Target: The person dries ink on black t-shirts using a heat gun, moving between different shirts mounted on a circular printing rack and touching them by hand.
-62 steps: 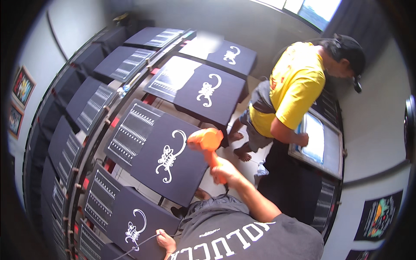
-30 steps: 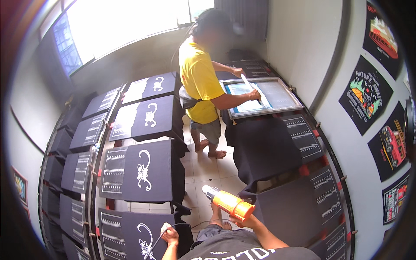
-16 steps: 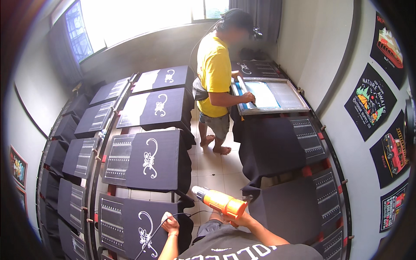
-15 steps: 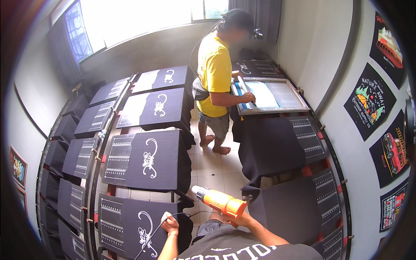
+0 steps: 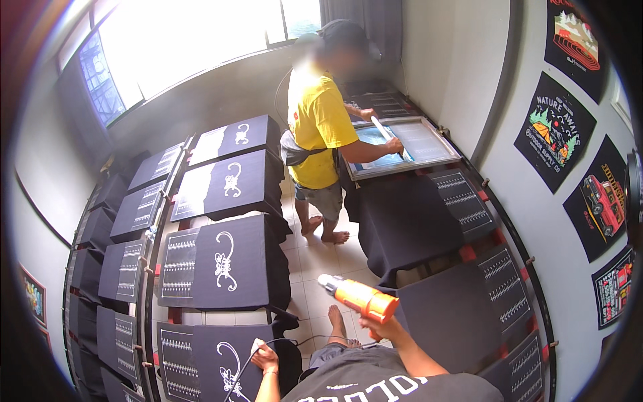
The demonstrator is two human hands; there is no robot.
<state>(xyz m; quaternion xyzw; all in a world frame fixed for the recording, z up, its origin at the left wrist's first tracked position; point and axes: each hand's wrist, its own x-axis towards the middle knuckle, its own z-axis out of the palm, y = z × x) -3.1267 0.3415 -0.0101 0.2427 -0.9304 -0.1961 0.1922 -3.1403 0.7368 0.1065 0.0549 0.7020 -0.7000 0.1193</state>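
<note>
My right hand (image 5: 380, 329) is wrapped round the handle of an orange heat gun (image 5: 365, 300), whose metal nozzle points forward and left over the tiled aisle. A thin dark power cord (image 5: 242, 372) runs through the closed fingers of my left hand (image 5: 265, 356). That hand is over the near edge of a black cloth (image 5: 207, 342) bearing a white curling print, laid on a board to my left. Ahead, a person in a yellow top (image 5: 317, 127) pushes a long pale squeegee (image 5: 391, 137) over a framed printing screen (image 5: 439, 146) with both hands.
Rows of boards with black fabric line both sides, such as a printed one (image 5: 251, 261) on the left and a plain one (image 5: 439, 321) on the right. Dark rails (image 5: 149, 301) edge the rows. A tiled aisle (image 5: 311, 281) runs between. Printed cloths (image 5: 556, 124) hang on the right wall.
The heat gun has moved right and slightly up in my right hand. The other person's squeegee has slid across the screen toward its right side. My view has shifted, and my foot now shows.
</note>
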